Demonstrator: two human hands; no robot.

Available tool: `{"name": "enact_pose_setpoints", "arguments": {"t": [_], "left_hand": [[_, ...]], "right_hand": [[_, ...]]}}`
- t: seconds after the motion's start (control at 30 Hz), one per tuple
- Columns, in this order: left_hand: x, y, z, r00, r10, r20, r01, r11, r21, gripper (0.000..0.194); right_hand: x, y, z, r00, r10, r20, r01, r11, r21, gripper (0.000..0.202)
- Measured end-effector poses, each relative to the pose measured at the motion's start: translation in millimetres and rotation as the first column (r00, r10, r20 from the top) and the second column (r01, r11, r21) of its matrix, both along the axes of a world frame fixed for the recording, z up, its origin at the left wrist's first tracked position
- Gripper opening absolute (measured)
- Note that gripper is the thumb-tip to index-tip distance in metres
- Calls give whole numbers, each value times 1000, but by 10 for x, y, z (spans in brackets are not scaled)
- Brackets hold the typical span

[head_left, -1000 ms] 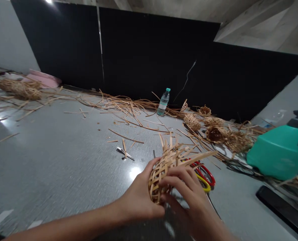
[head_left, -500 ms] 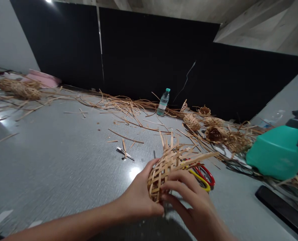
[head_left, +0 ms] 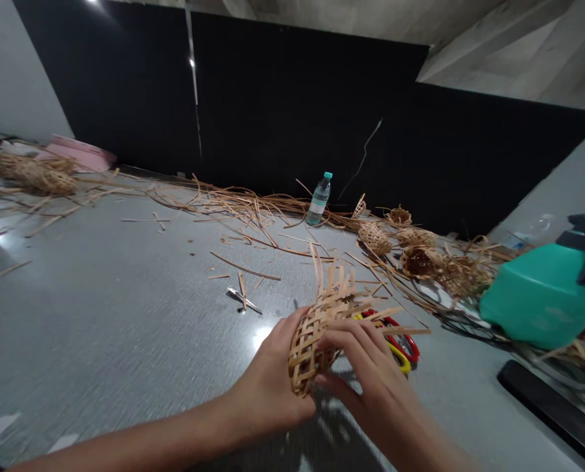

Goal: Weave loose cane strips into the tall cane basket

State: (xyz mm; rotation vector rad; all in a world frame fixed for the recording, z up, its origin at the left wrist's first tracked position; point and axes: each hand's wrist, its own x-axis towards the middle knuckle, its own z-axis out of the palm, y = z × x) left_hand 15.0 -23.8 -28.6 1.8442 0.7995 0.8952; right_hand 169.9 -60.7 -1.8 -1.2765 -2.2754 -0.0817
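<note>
Clock datum: woven piece (head_left: 309,341) at centre, 12 o'clock pointing away from the wearer.
Woven piece: tilted, between both hands; cannot tell whether it touches the grey surface (head_left: 125,314).
Left hand (head_left: 271,370): comes in from 8 o'clock, closed round the piece's side; far fingertips hidden.
Right hand (head_left: 374,367): at 4 o'clock, half-curled, gap between thumb and forefinger, fingers at the weave; strip pinched or not, cannot tell.
Strip ends (head_left: 342,282): loose, fanning from 12 to 3 o'clock.
Step in hand: judged to be working the wall's weave; rim looks unfinished.
Next move: probably calls for a steady left hand while the right singles out one strip and draws it snug, unsplit.
Red handle (head_left: 413,351), yellow handle (head_left: 401,359): 3 o'clock, near right hand, partly covered.
Metal tool (head_left: 251,305): 10 o'clock, lying flat, short strip (head_left: 242,286) across it.
</note>
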Motion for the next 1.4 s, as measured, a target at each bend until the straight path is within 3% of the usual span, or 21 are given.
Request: {"name": "enact_pose_setpoints", "arguments": {"t": [0.3,0.5,0.77,0.97,1.17,1.4], "left_hand": [[-5,-8,36,1000,-17,-22,18,998,52,82],[-1,-8,-54,1000,1,-21,1,992,122,79],[-11,-22,-10,998,-42,-37,43,998,46,82],[-17,-22,-39,998,-11,-55,17,994,109,83],[-20,-22,-79,995,1,-96,10,993,114,84],[-26,-4,-89,994,0,-109,14,992,126,83]], "right_hand": [[-60,-75,2,987,-44,-153,43,999,-14,5],[-108,-40,20,999,25,-35,-24,999,27,12],[-105,-62,-24,980,68,-187,-72,997,-13,13],[44,-8,-14,1000,-19,23,15,988,153,24],[-11,-8,45,996,-48,77,41,995,90,15],[-11,-18,20,998,23,60,-27,997,73,18]]}}
